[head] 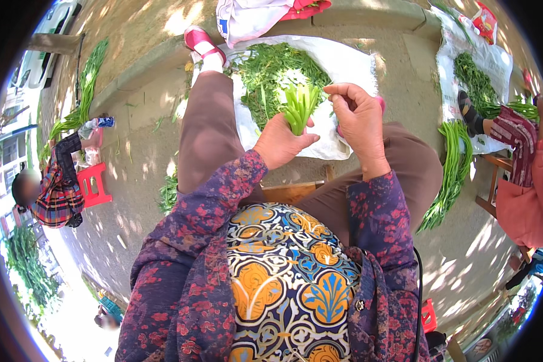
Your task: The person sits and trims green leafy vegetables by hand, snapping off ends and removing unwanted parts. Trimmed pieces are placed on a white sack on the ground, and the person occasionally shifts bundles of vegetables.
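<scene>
In my left hand (pixel 283 140) is a bunch of pale green vegetable stems (pixel 300 106), their ends pointing up and away from me. Just right of the bunch, my right hand (pixel 357 111) is raised with thumb and index finger close together and the other fingers curled; whether anything thin is between the fingertips I cannot tell. Beneath both hands a white woven plastic sheet (pixel 355 59) lies on the ground, bearing a wide heap of green leaves and cut stem pieces (pixel 271 68). Part of the heap is hidden behind the bunch and my left hand.
A person in a plaid top (pixel 59 199) sits at left by a red plastic stool (pixel 95 185) and long green stalks (pixel 88 86). At right, another person (pixel 520 203) sits near a second sheet (pixel 477 27) and long green stalks (pixel 452 167). A concrete curb (pixel 140 72) runs beyond.
</scene>
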Tool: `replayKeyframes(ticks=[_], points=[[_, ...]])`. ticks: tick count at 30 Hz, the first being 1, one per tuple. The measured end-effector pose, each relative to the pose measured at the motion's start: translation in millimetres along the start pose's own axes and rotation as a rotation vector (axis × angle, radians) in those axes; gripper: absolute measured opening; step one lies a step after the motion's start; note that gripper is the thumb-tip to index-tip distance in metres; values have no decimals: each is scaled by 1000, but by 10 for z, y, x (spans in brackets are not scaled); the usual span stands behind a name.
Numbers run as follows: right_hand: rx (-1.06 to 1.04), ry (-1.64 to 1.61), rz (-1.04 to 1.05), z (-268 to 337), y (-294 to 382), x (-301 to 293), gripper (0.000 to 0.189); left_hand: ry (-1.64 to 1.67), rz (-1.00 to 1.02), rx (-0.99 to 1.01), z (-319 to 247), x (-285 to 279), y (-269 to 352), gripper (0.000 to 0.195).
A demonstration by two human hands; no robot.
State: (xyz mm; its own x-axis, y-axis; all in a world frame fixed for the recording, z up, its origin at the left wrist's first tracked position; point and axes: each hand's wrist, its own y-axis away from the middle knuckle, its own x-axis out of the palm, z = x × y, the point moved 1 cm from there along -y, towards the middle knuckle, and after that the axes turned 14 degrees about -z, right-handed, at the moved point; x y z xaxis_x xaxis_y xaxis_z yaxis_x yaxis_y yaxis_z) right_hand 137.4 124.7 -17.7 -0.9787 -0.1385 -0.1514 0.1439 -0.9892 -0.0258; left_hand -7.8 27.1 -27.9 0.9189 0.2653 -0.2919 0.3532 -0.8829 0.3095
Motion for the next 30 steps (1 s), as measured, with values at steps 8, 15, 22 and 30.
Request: replayKeyframes(ticks=[8,15,22,30], points=[[168,-67,181,60,66,21,35,-47,-89,59,57,28,-53,30],[71,146,238,43,216,197,74,28,-74,65,-28,28,-62,38],[170,54,197,-14,185,230,59,238,44,-109,-99,-4,-28,50],[145,130,177,1,159,213,57,399,179,-196,-287,-35,42,48]])
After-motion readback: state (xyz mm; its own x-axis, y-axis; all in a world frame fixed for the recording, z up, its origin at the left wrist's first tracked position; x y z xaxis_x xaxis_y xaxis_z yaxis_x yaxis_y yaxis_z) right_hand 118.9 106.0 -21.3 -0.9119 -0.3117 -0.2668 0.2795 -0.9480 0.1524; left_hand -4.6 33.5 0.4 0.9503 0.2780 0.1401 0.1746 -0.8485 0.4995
